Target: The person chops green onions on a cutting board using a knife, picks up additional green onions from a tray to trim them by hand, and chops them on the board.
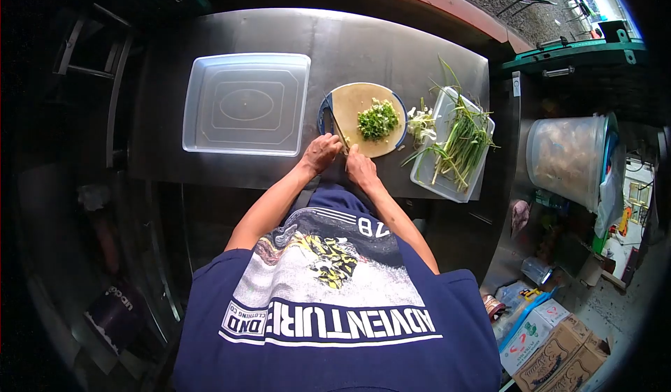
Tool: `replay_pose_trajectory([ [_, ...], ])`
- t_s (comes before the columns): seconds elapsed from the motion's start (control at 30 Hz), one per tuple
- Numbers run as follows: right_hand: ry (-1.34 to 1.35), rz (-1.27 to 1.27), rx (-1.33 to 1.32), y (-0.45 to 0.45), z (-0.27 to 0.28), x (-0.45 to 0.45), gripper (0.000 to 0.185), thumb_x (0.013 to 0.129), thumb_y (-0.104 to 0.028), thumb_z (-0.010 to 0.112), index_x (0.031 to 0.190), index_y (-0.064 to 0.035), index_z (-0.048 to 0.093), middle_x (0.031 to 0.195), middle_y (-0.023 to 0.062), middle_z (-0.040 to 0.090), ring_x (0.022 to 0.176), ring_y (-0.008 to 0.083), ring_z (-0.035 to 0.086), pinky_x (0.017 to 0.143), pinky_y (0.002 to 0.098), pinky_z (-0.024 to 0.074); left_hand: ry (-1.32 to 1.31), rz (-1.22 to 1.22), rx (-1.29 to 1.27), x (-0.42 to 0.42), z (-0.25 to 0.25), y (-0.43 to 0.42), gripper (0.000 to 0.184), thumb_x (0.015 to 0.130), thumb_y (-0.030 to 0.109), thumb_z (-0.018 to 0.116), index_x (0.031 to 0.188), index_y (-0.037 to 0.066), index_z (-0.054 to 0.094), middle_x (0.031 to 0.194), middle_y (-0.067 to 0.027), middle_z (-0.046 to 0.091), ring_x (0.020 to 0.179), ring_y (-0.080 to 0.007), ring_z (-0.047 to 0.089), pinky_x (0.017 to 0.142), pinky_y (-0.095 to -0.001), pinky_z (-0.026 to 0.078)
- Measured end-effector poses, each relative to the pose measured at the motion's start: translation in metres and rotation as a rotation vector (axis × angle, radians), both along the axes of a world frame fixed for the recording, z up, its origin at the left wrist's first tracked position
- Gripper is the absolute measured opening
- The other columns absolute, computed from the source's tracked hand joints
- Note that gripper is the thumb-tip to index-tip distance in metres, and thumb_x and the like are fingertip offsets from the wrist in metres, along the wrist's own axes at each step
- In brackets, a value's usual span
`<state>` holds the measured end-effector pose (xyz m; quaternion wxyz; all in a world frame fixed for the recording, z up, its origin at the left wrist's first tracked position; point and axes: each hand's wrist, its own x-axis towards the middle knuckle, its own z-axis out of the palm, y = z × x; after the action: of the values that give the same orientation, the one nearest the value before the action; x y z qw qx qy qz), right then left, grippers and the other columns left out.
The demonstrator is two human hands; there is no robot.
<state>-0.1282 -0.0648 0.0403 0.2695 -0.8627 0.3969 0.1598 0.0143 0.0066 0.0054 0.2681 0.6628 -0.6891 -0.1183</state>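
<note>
Clear plastic tray far L on steel table, well apart from hands. L hand: fingers curled in at near L edge of the board, by the near end of knife; can't tell if it's gripping. Knife lies slanted over board's L side, near end btwn both hands. R hand: fingers bent, at near edge of board, right by knife's near end too; grip hidden, can't tell. Round cutting board just beyond hands, w/ chopped greens heaped on its R half, beyond R hand & apart from it. White stalk pcs next, btwn board & 2nd tray, which holds long green onions, R of both hands.
</note>
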Motion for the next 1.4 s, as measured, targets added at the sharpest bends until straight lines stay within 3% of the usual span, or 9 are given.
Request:
replay_pose_trajectory([
  [0.2, 0.025, -0.002, 0.055, 0.012, 0.013, -0.022, 0.022, 0.085, -0.008, 0.045, 0.102, 0.0051, 0.041, 0.084, 0.0320, 0.064, 0.084, 0.0467, 0.063, 0.074, 0.0536, 0.0509, -0.017, 0.003, 0.040, 0.002, 0.001, 0.001, 0.004, 0.074, 0.006, 0.056, 0.071, 0.006, 0.058, 0.079, -0.0079, 0.056, 0.079, -0.0237, 0.057, 0.071, -0.0337, 0.049],
  [0.47, -0.032, -0.057, 0.006, 0.008, -0.011, -0.002, 0.022, 0.086, -0.007, 0.045, 0.104, 0.0052, 0.041, 0.087, 0.0311, 0.064, 0.086, 0.0457, 0.064, 0.075, 0.0520, 0.0513, 0.002, -0.002, 0.016, 0.002, -0.001, 0.001, 0.006, 0.076, 0.008, 0.055, 0.073, 0.007, 0.061, 0.078, -0.0070, 0.056, 0.078, -0.0237, 0.057, 0.070, -0.0338, 0.049],
  [0.77, -0.012, -0.003, 0.044, 0.013, 0.009, -0.014, 0.022, 0.083, -0.008, 0.045, 0.099, 0.0062, 0.038, 0.081, 0.0328, 0.062, 0.081, 0.0482, 0.062, 0.072, 0.0545, 0.0499, 0.024, 0.036, 0.029, 0.001, -0.002, -0.001, 0.004, 0.074, 0.006, 0.056, 0.071, 0.005, 0.059, 0.078, -0.0076, 0.056, 0.078, -0.0246, 0.057, 0.071, -0.0339, 0.049],
  [0.83, 0.024, -0.025, 0.052, 0.018, 0.019, -0.017, 0.023, 0.086, -0.006, 0.044, 0.104, 0.0066, 0.041, 0.083, 0.0312, 0.064, 0.082, 0.0456, 0.064, 0.073, 0.0521, 0.0519, 0.044, 0.041, 0.019, 0.001, -0.001, 0.000, 0.005, 0.075, 0.006, 0.055, 0.072, 0.005, 0.060, 0.079, -0.0079, 0.057, 0.078, -0.0251, 0.057, 0.071, -0.0344, 0.049],
  [1.0, -0.022, -0.059, 0.025, 0.020, -0.003, -0.005, 0.024, 0.083, -0.005, 0.045, 0.102, 0.0074, 0.037, 0.081, 0.0325, 0.062, 0.081, 0.0474, 0.063, 0.072, 0.0546, 0.0498, 0.052, 0.038, 0.042, 0.002, -0.001, 0.000, 0.005, 0.075, 0.006, 0.056, 0.074, 0.006, 0.061, 0.080, -0.0082, 0.057, 0.079, -0.0255, 0.057, 0.072, -0.0353, 0.049],
  [1.07, -0.018, -0.040, 0.006, 0.010, -0.007, 0.004, 0.025, 0.086, -0.007, 0.043, 0.107, 0.0073, 0.040, 0.084, 0.0310, 0.064, 0.082, 0.0449, 0.064, 0.072, 0.0511, 0.0520, 0.053, 0.027, 0.051, 0.001, -0.002, -0.001, 0.006, 0.075, 0.006, 0.056, 0.074, 0.006, 0.061, 0.080, -0.0082, 0.057, 0.079, -0.0256, 0.057, 0.072, -0.0354, 0.049],
  [1.27, -0.025, -0.022, 0.036, 0.004, 0.002, 0.000, 0.021, 0.085, -0.008, 0.046, 0.101, 0.0046, 0.041, 0.084, 0.0315, 0.064, 0.085, 0.0463, 0.063, 0.074, 0.0523, 0.0511, 0.056, 0.070, 0.062, 0.002, 0.000, 0.000, 0.004, 0.074, 0.007, 0.058, 0.075, 0.006, 0.062, 0.079, -0.0084, 0.058, 0.080, -0.0251, 0.058, 0.073, -0.0352, 0.049],
  [1.4, 0.014, -0.026, 0.096, 0.012, 0.008, -0.014, 0.023, 0.084, -0.007, 0.046, 0.102, 0.0050, 0.040, 0.085, 0.0325, 0.063, 0.085, 0.0468, 0.063, 0.075, 0.0531, 0.0507, 0.084, 0.081, -0.022, 0.003, -0.003, -0.002, 0.002, 0.071, 0.006, 0.059, 0.071, 0.005, 0.058, 0.075, -0.0087, 0.055, 0.076, -0.0263, 0.056, 0.069, -0.0361, 0.048],
])
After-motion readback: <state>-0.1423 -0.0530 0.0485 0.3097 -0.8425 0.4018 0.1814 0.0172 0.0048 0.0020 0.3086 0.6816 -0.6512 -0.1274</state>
